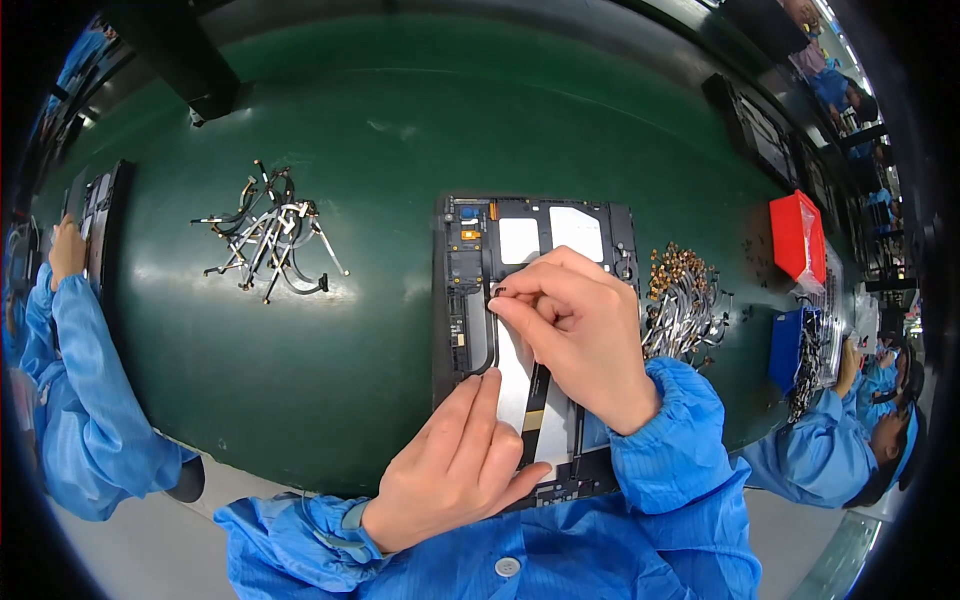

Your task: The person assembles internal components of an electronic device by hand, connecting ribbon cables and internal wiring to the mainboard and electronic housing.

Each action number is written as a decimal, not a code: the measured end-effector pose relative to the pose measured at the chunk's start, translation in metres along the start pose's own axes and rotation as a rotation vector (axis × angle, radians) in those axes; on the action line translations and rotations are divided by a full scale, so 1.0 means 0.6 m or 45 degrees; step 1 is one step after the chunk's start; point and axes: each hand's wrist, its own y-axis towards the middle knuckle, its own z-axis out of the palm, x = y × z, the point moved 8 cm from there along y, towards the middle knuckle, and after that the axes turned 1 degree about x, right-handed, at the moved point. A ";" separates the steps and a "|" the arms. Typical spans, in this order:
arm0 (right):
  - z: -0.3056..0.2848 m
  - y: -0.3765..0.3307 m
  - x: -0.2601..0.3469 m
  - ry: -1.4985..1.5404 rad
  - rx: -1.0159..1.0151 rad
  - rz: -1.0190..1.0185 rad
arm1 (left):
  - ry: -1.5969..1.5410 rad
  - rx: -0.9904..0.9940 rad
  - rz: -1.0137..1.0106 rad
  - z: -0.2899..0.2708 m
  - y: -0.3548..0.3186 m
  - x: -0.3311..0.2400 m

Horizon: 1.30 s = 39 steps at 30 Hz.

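Observation:
An opened flat electronic device (463, 268) with a black frame, white panels and small boards lies before me, partly hidden under both hands. A thin black cable (494, 342) runs along a channel left of its middle and curves at the lower end. My right hand (585, 330) pinches the cable's upper end between thumb and forefinger, the other fingers curled. Just below, my left hand (450, 460) rests with its fingers stretched out, the tips touching the device beside the cable's curved lower part. Its thumb points right across the lower panels.
Loose cables lie in a pile (272, 235) at left; a bundle of cables with brass-coloured ends (685, 300) lies right of the device. Farther right stand a red bin (797, 240) and a blue bin (793, 345). Co-workers' blue sleeves (95, 350) show at both sides of the green table (380, 150).

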 end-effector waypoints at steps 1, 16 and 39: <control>-0.001 0.000 -0.001 -0.008 -0.012 -0.029 | -0.004 0.005 0.003 0.001 0.001 0.000; 0.016 -0.070 0.072 -0.576 -0.029 -0.594 | 0.052 0.034 0.033 -0.002 0.003 -0.001; -0.093 -0.246 -0.033 0.118 -0.323 0.259 | -1.262 -0.205 -0.753 -0.001 -0.080 0.053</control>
